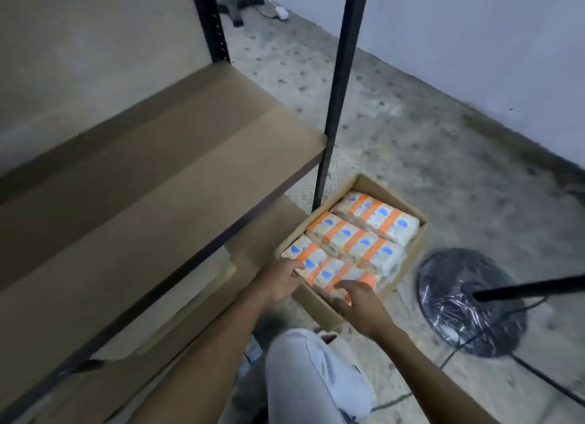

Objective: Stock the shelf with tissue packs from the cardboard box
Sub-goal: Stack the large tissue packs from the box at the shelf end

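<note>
An open cardboard box [373, 183] stands on the floor beside the shelf's black front post. Inside lie three rows of white tissue packs with orange bands and blue marks; the nearest row [329, 271] sits under my fingers. My left hand [280, 281] rests on the left end of that row, fingers spread. My right hand [357, 303] touches its right end at the box's near wall. Neither hand has lifted a pack. The shelf board [152, 157] at the left is brown and bare.
A lower brown board [190, 297] lies beneath the shelf. A black post [340, 85] rises just behind the box. A round black stand base [468, 303] wrapped in plastic, with a pole and cable, sits right of the box. My knee [304, 370] is below.
</note>
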Demonstrator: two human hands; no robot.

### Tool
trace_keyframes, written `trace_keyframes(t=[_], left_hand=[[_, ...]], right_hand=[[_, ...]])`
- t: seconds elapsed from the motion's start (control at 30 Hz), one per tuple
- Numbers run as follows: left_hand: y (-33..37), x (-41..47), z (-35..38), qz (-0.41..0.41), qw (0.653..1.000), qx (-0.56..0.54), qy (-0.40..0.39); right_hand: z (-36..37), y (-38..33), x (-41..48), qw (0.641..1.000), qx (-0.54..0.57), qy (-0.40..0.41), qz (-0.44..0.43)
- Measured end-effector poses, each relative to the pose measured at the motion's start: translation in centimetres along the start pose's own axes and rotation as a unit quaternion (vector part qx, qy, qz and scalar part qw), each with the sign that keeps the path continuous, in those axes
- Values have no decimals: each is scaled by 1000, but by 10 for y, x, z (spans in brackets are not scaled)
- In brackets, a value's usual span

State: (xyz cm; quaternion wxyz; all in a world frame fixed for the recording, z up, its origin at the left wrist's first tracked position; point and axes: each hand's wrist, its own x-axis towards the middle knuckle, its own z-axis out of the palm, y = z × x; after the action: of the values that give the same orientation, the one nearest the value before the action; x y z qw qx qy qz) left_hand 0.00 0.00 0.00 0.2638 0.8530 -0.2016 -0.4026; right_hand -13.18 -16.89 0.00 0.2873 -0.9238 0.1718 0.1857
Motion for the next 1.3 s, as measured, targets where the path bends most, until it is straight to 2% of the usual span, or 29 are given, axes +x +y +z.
trace_keyframes(t=[0.17, 0.23, 0.3, 0.43, 0.7, 0.9, 1.1, 1.3], left_hand=[[-34, 74, 28, 51, 994, 98, 6], [-52, 101, 41, 76, 987, 141, 7], [-68, 122, 51, 91, 980, 177, 1], [-83, 147, 64, 108, 957, 269, -15], [-87, 166, 74, 149, 936, 319, 10], [-85, 166, 84, 186, 943, 273, 39], [-82, 159, 90, 217, 947, 209, 108], [-80, 154, 104, 259, 929, 142, 224]], right_hand=[[64, 51, 44, 993, -115, 35, -19], [85, 62, 57, 987, -140, 72, -25], [97, 68, 63, 979, -165, 112, -41], [113, 88, 80, 958, -237, 143, -68], [113, 126, 100, 953, -171, 199, -151], [106, 133, 98, 951, -79, 232, -191], [89, 134, 99, 957, 10, 234, -172], [69, 127, 93, 958, 36, 223, -176]])
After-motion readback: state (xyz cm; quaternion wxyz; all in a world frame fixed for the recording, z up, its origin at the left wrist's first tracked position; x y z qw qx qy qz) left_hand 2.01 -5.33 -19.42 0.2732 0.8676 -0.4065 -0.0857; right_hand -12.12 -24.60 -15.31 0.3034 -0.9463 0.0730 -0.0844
